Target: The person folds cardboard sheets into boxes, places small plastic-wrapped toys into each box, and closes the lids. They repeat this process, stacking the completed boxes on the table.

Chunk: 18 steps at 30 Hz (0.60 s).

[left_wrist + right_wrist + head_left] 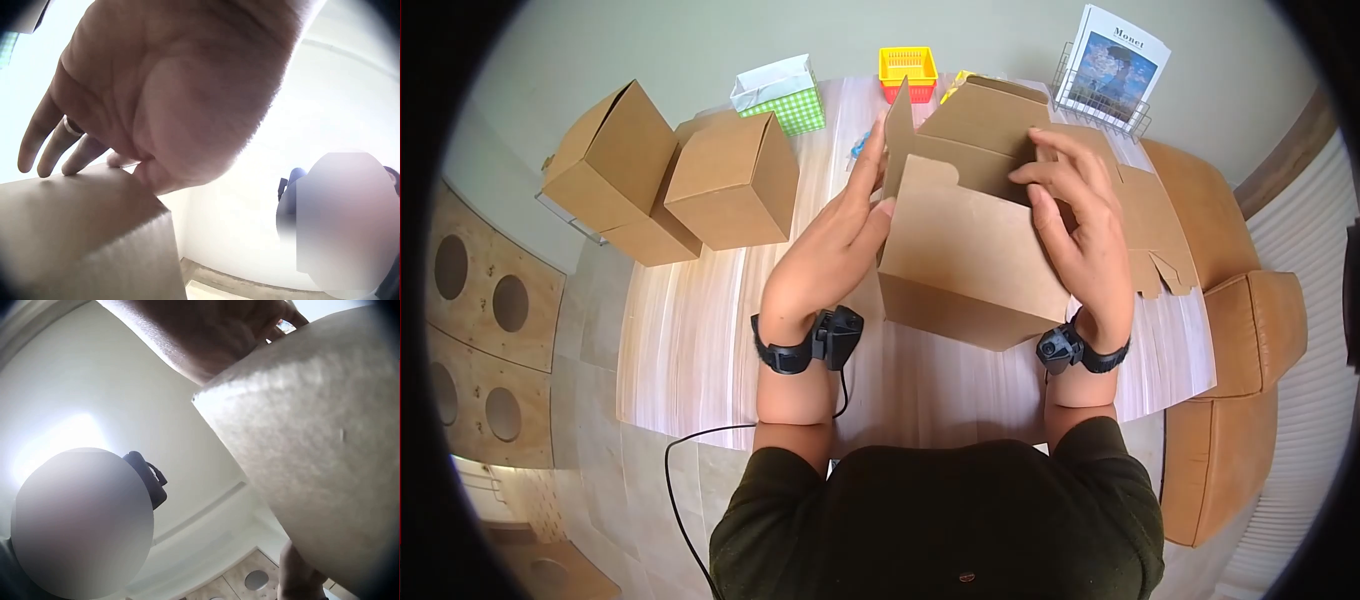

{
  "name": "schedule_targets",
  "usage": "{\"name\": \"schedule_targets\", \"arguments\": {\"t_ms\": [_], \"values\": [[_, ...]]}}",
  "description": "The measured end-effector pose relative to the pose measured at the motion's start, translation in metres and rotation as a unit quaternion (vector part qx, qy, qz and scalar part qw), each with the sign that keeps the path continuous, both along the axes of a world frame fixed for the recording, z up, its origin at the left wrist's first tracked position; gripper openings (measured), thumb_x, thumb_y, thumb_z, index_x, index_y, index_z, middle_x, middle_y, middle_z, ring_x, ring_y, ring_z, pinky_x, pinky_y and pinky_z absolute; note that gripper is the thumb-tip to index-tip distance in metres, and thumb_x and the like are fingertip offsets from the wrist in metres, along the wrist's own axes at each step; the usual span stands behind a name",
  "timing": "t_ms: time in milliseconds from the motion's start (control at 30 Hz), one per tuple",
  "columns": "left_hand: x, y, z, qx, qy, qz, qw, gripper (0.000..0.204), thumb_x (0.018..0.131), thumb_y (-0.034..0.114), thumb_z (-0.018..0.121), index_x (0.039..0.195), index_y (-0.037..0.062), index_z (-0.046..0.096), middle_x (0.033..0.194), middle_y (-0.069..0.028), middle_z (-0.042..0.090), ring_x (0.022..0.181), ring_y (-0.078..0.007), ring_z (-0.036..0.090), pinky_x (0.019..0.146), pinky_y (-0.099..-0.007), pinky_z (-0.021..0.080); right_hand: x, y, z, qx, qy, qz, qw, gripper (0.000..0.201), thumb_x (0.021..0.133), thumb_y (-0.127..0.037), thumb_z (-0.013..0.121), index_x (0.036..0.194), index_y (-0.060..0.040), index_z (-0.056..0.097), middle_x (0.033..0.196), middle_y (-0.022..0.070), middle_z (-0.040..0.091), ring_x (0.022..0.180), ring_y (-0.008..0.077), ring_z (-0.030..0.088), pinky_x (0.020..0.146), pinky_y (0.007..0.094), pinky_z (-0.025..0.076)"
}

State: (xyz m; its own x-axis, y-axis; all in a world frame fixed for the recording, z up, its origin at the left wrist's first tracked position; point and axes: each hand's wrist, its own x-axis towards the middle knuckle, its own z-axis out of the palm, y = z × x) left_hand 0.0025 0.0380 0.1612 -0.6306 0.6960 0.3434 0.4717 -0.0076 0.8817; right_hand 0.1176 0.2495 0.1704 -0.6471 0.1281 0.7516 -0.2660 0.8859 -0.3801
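Note:
An open-topped cardboard box [975,240] sits between both hands in the head view, turned at an angle, with flaps standing at its left and far sides. My left hand [840,230] lies flat along the box's left side, fingers straight against the raised left flap [897,135] and thumb near the front corner. The left wrist view shows that hand [169,94], with a ring, touching the box [81,231]. My right hand [1090,220] holds the box's right side, its bent fingers reaching over the opening. The box wall [312,431] hides most of those fingers in the right wrist view.
Cardboard boxes [735,185] stand at the table's left. Behind are a green checkered bag [785,105], a yellow basket [908,66] over a red one, and a wire rack [1100,105] with a Monet print. Flat cardboard [1155,220] lies right, near a brown leather seat [1235,430].

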Motion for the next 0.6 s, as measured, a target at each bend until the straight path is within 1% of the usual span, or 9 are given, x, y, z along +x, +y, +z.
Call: {"name": "schedule_targets", "arguments": {"t_ms": [33,100,200,300,367,400,500,533,600], "values": [[0.001,0.005,-0.002,0.009,0.075,0.023,0.997,0.065,0.088,-0.004,0.040,0.150,0.0058,0.027,0.153,-0.0221,0.029,0.139,-0.0344,0.033,0.113,-0.0372,0.026,0.003,-0.001,0.001,0.065,0.017,-0.037,0.997,0.011,0.085,-0.003,0.060,0.095,-0.0001,0.065,0.122,0.0145,0.057,0.105,0.0287,0.058,0.086,0.0364,0.048],[-0.001,0.014,-0.007,0.028,0.223,0.065,0.972,0.069,0.084,-0.008,0.039,0.150,0.0133,0.032,0.155,-0.0242,0.021,0.135,-0.0436,0.035,0.110,-0.0410,0.032,0.006,-0.008,0.002,0.009,0.026,-0.050,0.998,0.011,0.083,0.000,0.056,0.093,0.0009,0.061,0.119,0.0168,0.057,0.095,0.0293,0.060,0.081,0.0359,0.050],[-0.006,0.016,-0.011,-0.006,0.323,0.073,0.944,0.069,0.080,-0.014,0.040,0.141,0.0158,0.047,0.156,-0.0235,0.016,0.134,-0.0444,0.036,0.108,-0.0413,0.036,0.009,-0.011,0.000,-0.050,0.020,-0.051,0.997,0.013,0.083,-0.001,0.059,0.096,0.0006,0.061,0.118,0.0169,0.056,0.088,0.0280,0.061,0.079,0.0351,0.050],[0.006,0.013,-0.006,-0.032,0.239,0.068,0.968,0.066,0.080,-0.015,0.035,0.132,0.0169,0.059,0.156,-0.0225,0.017,0.139,-0.0409,0.030,0.114,-0.0450,0.028,0.011,-0.006,0.001,-0.087,0.004,-0.019,0.996,0.015,0.083,-0.005,0.065,0.096,-0.0001,0.061,0.119,0.0157,0.055,0.088,0.0266,0.062,0.077,0.0350,0.051],[0.012,0.011,-0.004,-0.044,0.244,0.075,0.966,0.066,0.078,-0.016,0.036,0.131,0.0165,0.059,0.156,-0.0230,0.017,0.137,-0.0426,0.032,0.113,-0.0448,0.029,0.017,0.000,0.010,-0.102,-0.027,0.023,0.994,0.019,0.082,-0.010,0.069,0.096,-0.0004,0.061,0.120,0.0149,0.054,0.093,0.0265,0.062,0.077,0.0357,0.051],[0.014,0.009,-0.002,-0.049,0.246,0.079,0.965,0.067,0.077,-0.016,0.036,0.131,0.0163,0.059,0.156,-0.0233,0.017,0.137,-0.0434,0.032,0.113,-0.0447,0.030,0.021,0.004,0.012,-0.083,-0.036,0.029,0.996,0.028,0.081,-0.019,0.074,0.097,-0.0011,0.060,0.122,0.0156,0.053,0.100,0.0278,0.060,0.080,0.0368,0.052],[0.017,0.004,0.001,-0.074,0.243,0.126,0.959,0.066,0.078,-0.016,0.036,0.130,0.0166,0.060,0.155,-0.0237,0.018,0.136,-0.0432,0.034,0.113,-0.0443,0.030,0.024,0.019,0.013,-0.107,-0.005,-0.056,0.993,0.032,0.081,-0.022,0.074,0.098,-0.0003,0.059,0.125,0.0162,0.051,0.106,0.0282,0.058,0.084,0.0374,0.052],[0.015,0.003,-0.001,-0.078,0.280,0.138,0.947,0.065,0.077,-0.016,0.039,0.129,0.0160,0.060,0.154,-0.0243,0.020,0.132,-0.0441,0.039,0.108,-0.0438,0.036,0.023,0.028,0.011,-0.141,0.016,-0.047,0.989,0.036,0.080,-0.025,0.075,0.098,0.0006,0.057,0.128,0.0156,0.050,0.109,0.0282,0.056,0.087,0.0382,0.051],[0.007,0.002,-0.006,-0.085,0.354,0.162,0.917,0.062,0.077,-0.016,0.043,0.128,0.0148,0.061,0.153,-0.0255,0.024,0.123,-0.0460,0.048,0.098,-0.0429,0.046,0.027,0.037,0.009,-0.090,-0.017,-0.049,0.995,0.040,0.079,-0.026,0.076,0.100,0.0011,0.057,0.130,0.0153,0.049,0.111,0.0283,0.056,0.087,0.0389,0.051]]}}
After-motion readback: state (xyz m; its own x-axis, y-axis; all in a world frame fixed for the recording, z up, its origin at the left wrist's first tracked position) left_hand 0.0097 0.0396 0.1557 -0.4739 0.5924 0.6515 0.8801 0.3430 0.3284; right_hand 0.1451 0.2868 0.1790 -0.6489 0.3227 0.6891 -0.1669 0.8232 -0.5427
